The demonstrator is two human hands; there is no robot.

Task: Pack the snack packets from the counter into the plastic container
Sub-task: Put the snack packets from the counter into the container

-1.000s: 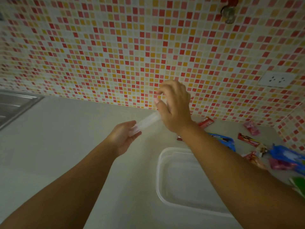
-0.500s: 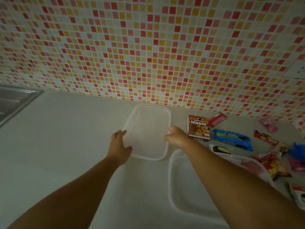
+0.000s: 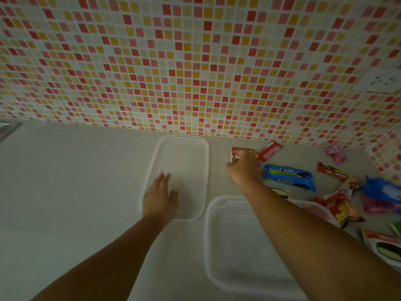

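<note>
Snack packets lie scattered at right on the bench (image 3: 76, 192); plastic container (image 3: 234, 246) sits open, near centre, nothing visible inside. Clear lid (image 3: 186, 166) lies flat just left-far of it. Left hand (image 3: 159, 197) rests palm-down on the lid's near corner, fingers together. Right hand (image 3: 245, 169) curls its fingers around a red snack box (image 3: 243, 151) near the tiled wall (image 3: 195, 61); blue cookie packet (image 3: 289, 176) just right

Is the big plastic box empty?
Looks empty: the plastic container shows only clear bottom, though the right arm hides part; snack packets lie outside.
</note>
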